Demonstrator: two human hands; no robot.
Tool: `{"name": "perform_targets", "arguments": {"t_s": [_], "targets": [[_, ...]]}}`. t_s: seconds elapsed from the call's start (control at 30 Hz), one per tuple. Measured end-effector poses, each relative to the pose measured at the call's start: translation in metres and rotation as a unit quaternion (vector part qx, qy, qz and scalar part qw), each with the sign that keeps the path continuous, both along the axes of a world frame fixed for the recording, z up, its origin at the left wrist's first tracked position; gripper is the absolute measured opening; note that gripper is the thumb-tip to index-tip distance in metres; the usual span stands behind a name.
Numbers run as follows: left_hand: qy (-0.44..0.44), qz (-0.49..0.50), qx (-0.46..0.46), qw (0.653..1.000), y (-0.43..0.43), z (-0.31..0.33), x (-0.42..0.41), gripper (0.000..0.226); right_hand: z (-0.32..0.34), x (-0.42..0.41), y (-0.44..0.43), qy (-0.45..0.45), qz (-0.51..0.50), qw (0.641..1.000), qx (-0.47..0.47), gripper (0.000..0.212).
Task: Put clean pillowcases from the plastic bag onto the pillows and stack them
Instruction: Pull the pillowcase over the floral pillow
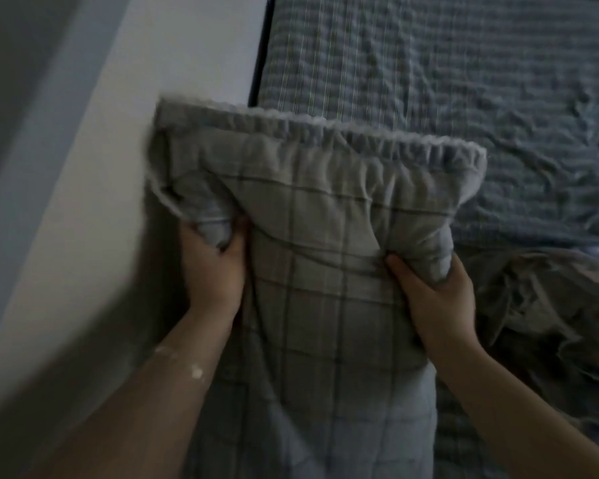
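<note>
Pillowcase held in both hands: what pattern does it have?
The pillowcase is grey-beige with dark grid checks, clearest in the head view.

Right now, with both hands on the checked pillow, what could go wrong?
1. The left hand and right hand grip bunched cloth of the pillowcase, so it may slip or end up twisted.
2. The crumpled grey fabric beside it could get caught underneath when it is set down.

Grey-beige pillowcase (325,257) with dark checks; bedsheet (464,98) seemingly blue-grey striped; white wall (173,63).

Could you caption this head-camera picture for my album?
Head view: left hand and right hand grip a checked pillowcase by a striped bed.
</note>
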State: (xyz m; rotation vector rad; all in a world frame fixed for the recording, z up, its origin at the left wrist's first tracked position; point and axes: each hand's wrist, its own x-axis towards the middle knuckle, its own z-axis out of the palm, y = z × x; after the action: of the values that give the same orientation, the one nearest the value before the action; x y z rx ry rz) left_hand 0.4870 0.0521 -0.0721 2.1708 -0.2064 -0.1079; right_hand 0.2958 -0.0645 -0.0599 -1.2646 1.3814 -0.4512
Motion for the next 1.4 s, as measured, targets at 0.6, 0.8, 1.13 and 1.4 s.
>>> {"name": "perform_targets", "arguments": {"t_s": [0.6, 0.8, 1.13, 1.4], "targets": [[-0.062, -0.293, 0.418, 0.858, -0.033, -0.068, 0.002, 0.055, -0.067, 0.082, 0.016, 0.266, 0.420, 0.815, -0.296, 0.069], [-0.091, -0.357, 0.418, 0.830, 0.061, -0.034, -0.131, 0.061, -0.055, -0.067, 0.117, 0.303, 0.415, 0.809, -0.286, 0.069], [-0.148, -0.312, 0.418, 0.840, 0.076, -0.065, -0.082, 0.056, -0.076, -0.002, 0.124, 0.272, 0.379, 0.820, -0.332, 0.060], [-0.151, -0.376, 0.424, 0.810, 0.144, -0.076, -0.108, 0.056, -0.085, -0.079, 0.196, 0.272, 0.456, 0.800, -0.280, 0.066]]}}
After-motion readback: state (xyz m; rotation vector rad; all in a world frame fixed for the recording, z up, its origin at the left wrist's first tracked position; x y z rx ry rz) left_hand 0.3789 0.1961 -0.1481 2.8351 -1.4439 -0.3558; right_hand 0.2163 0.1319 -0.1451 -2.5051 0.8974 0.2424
